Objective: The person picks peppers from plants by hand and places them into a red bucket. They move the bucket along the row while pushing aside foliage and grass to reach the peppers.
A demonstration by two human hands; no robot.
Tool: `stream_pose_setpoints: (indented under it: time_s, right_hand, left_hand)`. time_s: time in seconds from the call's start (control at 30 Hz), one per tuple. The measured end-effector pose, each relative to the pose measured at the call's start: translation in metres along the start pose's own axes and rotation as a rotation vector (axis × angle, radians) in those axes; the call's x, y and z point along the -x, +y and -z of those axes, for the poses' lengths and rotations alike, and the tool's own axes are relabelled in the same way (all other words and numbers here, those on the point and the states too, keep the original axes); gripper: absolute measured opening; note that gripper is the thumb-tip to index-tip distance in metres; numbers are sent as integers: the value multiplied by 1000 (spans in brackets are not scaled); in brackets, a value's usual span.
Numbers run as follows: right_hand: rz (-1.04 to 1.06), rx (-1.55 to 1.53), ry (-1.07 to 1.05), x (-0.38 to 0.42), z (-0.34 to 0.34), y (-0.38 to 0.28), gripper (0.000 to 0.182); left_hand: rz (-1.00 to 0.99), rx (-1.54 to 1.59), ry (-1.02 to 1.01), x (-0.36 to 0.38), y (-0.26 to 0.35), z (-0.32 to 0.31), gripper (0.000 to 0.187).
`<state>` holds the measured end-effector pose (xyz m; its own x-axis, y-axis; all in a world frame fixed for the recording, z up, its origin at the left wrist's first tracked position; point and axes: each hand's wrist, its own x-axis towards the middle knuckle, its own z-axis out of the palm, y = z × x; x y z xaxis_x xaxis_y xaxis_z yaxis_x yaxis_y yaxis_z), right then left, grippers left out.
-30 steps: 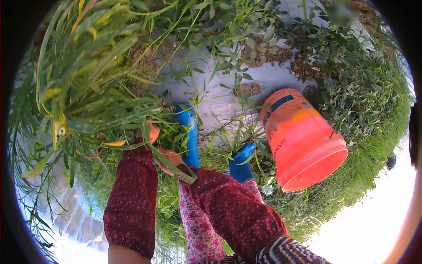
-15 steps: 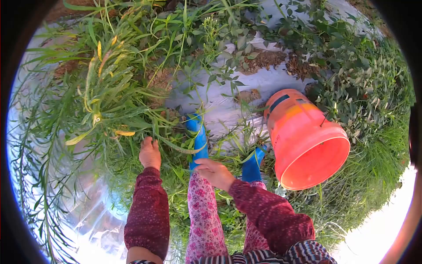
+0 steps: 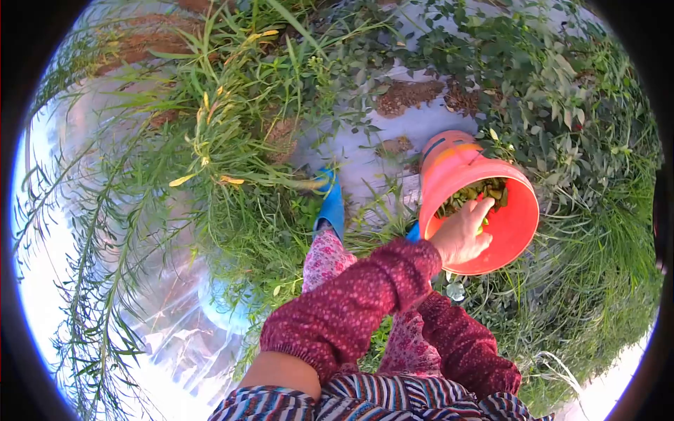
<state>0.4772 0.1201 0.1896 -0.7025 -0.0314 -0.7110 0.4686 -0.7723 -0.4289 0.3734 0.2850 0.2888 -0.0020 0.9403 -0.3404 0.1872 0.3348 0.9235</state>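
My left hand (image 3: 463,235) reaches across my body into the mouth of a red-orange bucket (image 3: 521,224). Its fingers are spread apart, with a bit of green showing just beyond them. Inside the tilted bucket lies a heap of small green and brownish plant pieces (image 3: 484,191), partly covered by the hand. My right arm, in a dark red dotted sleeve (image 3: 467,344), passes under the left forearm, which hides my right hand.
Tall grassy weeds (image 3: 239,140) crowd the left side, and leafy plants (image 3: 554,105) grow behind the bucket. Pale plastic sheeting (image 3: 351,147) covers the ground between them, with bare soil in its gaps. A blue boot (image 3: 331,203) stands among the weeds.
My left hand has swung from the weeds on the left to the bucket. My right hand has gone out of sight beneath the left arm. The bucket's mouth now faces the camera more.
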Motion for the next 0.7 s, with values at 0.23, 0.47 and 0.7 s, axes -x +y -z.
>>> stream_pose_setpoints:
  time_s: [0.23,0.47,0.7]
  right_hand:
    - [182,-238,231,29,-18,-117,30]
    - [217,-418,240,-58,-49,-97,27]
    - [297,-396,357,-116,-28,-141,23]
  left_hand:
    - [40,-294,23,-75,-79,99,9]
    - [-228,-1749,-307,-156,-196,227,21]
    - [204,-1563,-570,-115,-213,324,14]
